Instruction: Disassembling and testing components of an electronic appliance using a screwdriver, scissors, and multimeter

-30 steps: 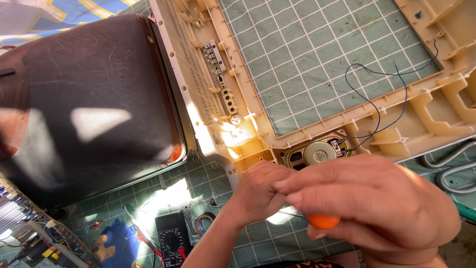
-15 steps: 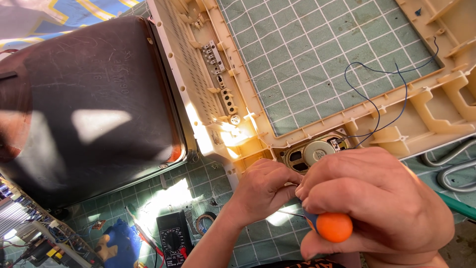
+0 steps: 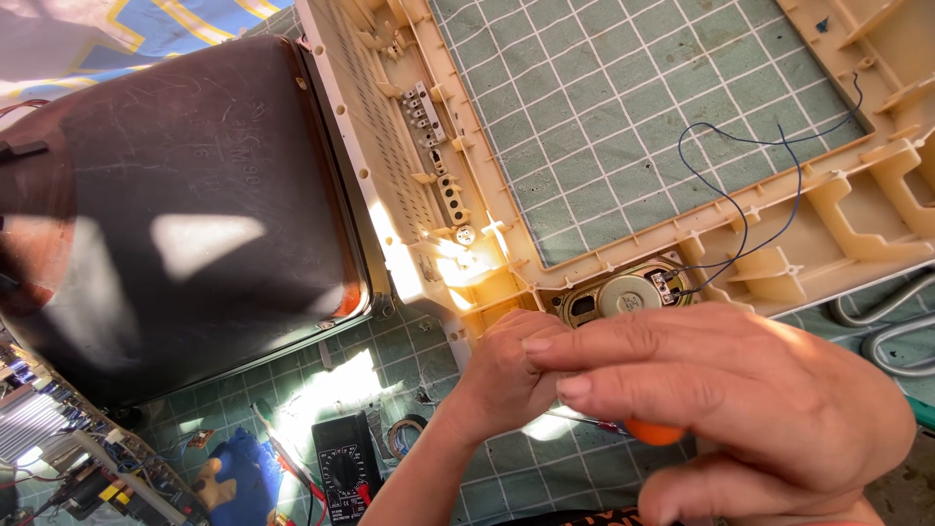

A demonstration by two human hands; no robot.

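**Inspector:** Report, left to right. What changed?

**Operator:** At nine o'clock I see the dark tube, lying as it did a second ago. At seven o'clock the meter sits on the green mat, also unmoved. The beige frame runs from twelve to three o'clock, with the speaker in its lower corner and blue wires leading off it.

**Inspector:** The hands?

**Operator:** My left hand is curled shut just below the speaker; what it pinches I cannot tell. My right hand, at five o'clock, has closed further over the screwdriver. Half a second ago the orange handle showed round and plain; now only a sliver shows under the fingers.

**Inspector:** Meaning?

**Operator:** I judge the grip is being reset on the tool, with work staying at the speaker corner.
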